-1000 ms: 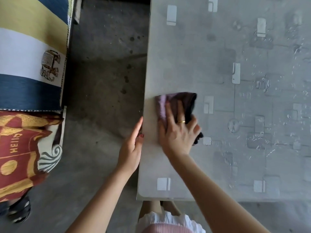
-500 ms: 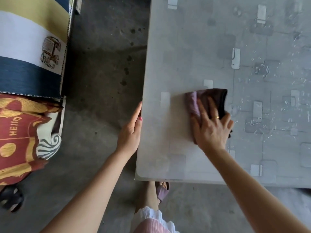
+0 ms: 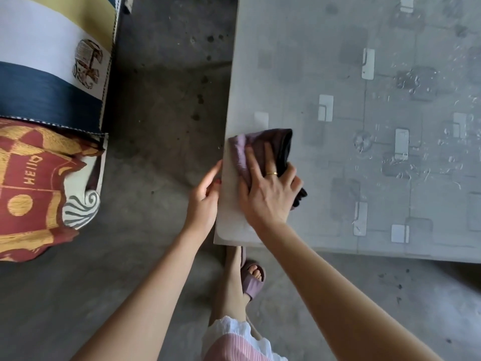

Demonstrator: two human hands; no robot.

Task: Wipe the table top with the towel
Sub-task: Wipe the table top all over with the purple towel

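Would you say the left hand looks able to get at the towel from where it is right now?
Probably yes. The left hand rests open against the table edge, close beside the towel, with only bare tabletop between them. The right hand presses flat on the towel's near part, but its lilac left edge lies uncovered.

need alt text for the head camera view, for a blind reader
A person's right hand presses a folded purple towel flat near the left edge of a grey patterned table top. Their left hand rests against that edge, above a concrete floor.
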